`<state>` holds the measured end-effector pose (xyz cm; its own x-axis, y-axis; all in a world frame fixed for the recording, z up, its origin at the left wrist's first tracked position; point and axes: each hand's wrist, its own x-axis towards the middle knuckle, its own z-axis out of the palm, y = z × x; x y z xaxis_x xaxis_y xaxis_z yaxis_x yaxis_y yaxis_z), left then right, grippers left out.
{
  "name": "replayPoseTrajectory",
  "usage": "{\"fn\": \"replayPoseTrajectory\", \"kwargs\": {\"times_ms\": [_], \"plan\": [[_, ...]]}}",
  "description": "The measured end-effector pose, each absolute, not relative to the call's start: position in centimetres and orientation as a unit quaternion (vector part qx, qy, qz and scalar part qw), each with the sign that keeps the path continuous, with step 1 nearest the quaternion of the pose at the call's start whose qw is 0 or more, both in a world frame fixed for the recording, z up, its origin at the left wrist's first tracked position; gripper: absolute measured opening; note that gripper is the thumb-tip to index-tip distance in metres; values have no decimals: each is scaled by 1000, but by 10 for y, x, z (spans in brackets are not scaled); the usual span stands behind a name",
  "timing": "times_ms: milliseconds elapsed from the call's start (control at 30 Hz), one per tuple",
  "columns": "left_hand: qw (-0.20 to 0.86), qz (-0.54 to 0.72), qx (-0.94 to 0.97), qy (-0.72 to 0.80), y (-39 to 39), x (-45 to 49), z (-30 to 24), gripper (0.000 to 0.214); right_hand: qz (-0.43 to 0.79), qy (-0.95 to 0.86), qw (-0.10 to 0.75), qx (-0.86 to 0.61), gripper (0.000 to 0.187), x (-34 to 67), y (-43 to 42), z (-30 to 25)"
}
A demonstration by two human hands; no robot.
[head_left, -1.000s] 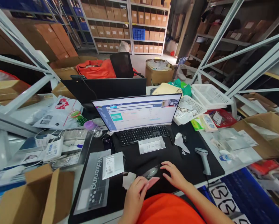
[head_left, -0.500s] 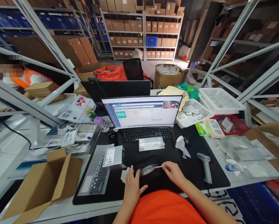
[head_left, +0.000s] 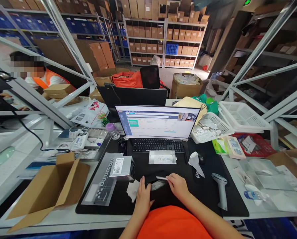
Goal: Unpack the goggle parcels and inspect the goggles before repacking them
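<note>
In the head view, my right hand point(head_left: 178, 186) pinches a thin white stick-like item point(head_left: 161, 178), which points left over the black mat. Just below it lies a small clear plastic bag point(head_left: 158, 185), between my two hands. My left hand point(head_left: 144, 196) rests palm down with its fingers stretched out, beside the bag's left end. Whether its fingertips touch the bag, I cannot tell. A crumpled white tissue point(head_left: 132, 190) is at the left hand's outer side. Further up stand a silver-grey box point(head_left: 122, 167) with a label and an open shallow tray-like box point(head_left: 162, 157).
Behind the mat are a keyboard point(head_left: 158, 146) and a lit monitor point(head_left: 158, 122). A barcode scanner point(head_left: 220, 191) lies at right, an open carton point(head_left: 46, 189) at left. White baskets point(head_left: 211, 127) fill the back right. A person in an orange vest point(head_left: 47, 78) sits beyond the frame.
The stick-like item and my right hand have shifted slightly left, and the item now sits above the plastic bag. More of the white tissue shows. The camera view has turned a little.
</note>
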<state>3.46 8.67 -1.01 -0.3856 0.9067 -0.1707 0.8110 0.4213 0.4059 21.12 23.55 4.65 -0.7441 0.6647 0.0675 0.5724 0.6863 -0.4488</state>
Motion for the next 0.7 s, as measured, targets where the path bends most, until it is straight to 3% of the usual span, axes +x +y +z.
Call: {"fn": "replayPoseTrajectory", "kwargs": {"times_ms": [200, 400, 567, 700], "plan": [[207, 161, 533, 804, 82, 32, -9, 54, 196, -937, 50, -286, 32, 206, 231, 48], [212, 187, 547, 788, 76, 30, -14, 56, 201, -954, -25, -222, 32, 188, 234, 44], [201, 198, 560, 779, 72, 28, -22, 69, 170, -944, -94, -266, 26, 168, 229, 42], [177, 200, 559, 785, 69, 30, -30, 80, 167, -933, -116, -296, 43, 162, 223, 48]]}}
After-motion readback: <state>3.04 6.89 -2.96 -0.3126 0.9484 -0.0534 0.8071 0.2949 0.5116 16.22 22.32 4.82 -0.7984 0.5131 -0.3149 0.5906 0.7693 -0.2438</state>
